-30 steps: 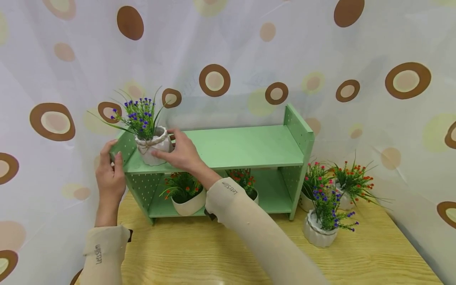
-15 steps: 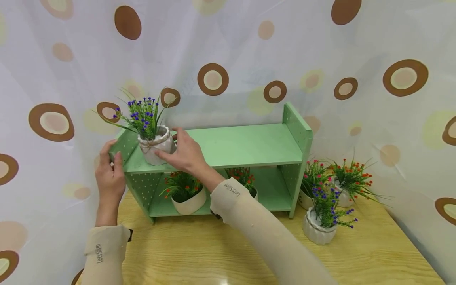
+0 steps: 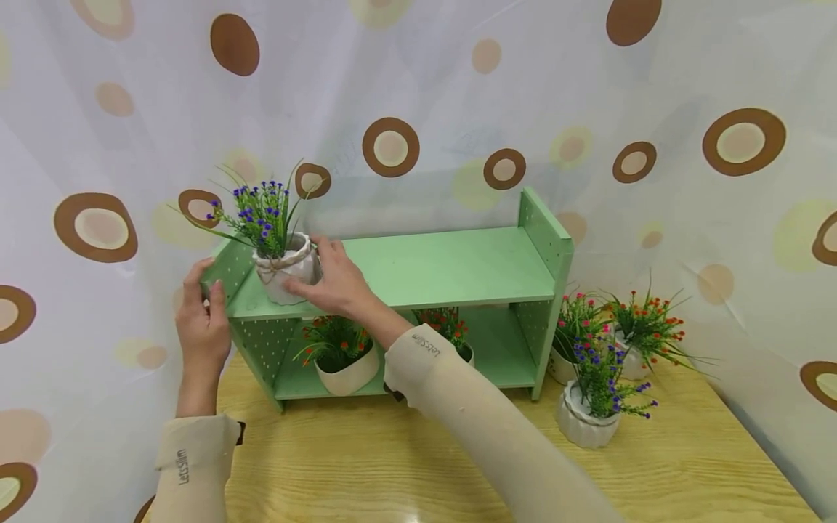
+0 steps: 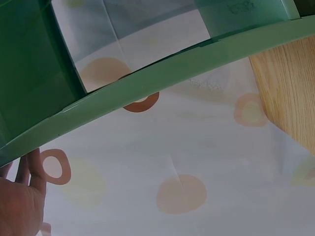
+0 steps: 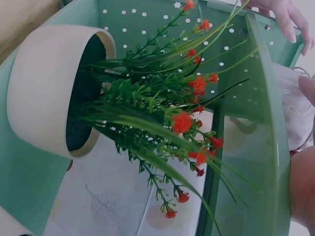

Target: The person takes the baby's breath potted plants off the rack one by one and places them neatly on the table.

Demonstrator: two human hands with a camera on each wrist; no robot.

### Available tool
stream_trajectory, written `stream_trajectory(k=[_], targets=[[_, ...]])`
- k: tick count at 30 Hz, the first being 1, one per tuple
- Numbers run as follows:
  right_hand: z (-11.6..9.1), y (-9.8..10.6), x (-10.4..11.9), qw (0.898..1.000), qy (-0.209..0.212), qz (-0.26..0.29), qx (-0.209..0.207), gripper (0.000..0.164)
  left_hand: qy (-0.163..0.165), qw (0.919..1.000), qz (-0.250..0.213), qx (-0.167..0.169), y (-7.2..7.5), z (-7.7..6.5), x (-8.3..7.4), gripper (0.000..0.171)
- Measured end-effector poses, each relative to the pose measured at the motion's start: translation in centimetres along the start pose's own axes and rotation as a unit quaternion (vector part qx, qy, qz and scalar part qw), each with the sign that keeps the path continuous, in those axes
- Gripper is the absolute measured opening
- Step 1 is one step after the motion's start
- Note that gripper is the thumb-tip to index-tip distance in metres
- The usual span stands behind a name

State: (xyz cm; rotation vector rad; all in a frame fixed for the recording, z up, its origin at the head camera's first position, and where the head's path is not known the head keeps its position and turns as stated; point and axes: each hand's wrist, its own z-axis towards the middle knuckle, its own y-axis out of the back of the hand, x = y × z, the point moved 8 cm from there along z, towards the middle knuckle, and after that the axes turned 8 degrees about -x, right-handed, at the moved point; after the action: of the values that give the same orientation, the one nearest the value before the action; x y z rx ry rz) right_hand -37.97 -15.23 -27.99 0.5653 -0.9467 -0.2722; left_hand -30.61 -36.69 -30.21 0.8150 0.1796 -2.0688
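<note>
At the left end of the green shelf unit's top board is a white flowerpot with twine round it and purple flowers. My right hand grips this pot, thumb in front and fingers round its right side. In the right wrist view the pot shows only in part at the right edge, behind the board. My left hand holds the upper front corner of the unit's left side panel. Part of that hand also shows in the left wrist view, fingers against the green edge.
On the lower shelf stand two cream pots with red flowers, a left pot and a right pot partly behind my right arm. Right of the unit, a white pot with purple flowers stands on the wooden table, before two more flowerpots.
Over the first half second the flowerpot and my right hand shifted slightly right along the top board. Since then both are nearly still. My left hand keeps its place on the panel.
</note>
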Motion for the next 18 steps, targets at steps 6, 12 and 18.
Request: stream_trajectory(k=[6,12,18], targets=[[-0.1,-0.2,0.0,1.000,-0.006,0.021,0.007,0.083,-0.004,1.0000,0.000,-0.004,0.1,-0.2,-0.1,0.039],[-0.4,0.6,0.0,1.000,-0.011,-0.017,-0.020,0.090,0.004,1.0000,0.002,0.003,-0.1,-0.2,0.1,0.040],[-0.9,1.6,-0.1,0.998,-0.012,-0.057,-0.027,0.097,0.009,0.9999,0.008,-0.002,-0.1,-0.1,0.1,0.040]])
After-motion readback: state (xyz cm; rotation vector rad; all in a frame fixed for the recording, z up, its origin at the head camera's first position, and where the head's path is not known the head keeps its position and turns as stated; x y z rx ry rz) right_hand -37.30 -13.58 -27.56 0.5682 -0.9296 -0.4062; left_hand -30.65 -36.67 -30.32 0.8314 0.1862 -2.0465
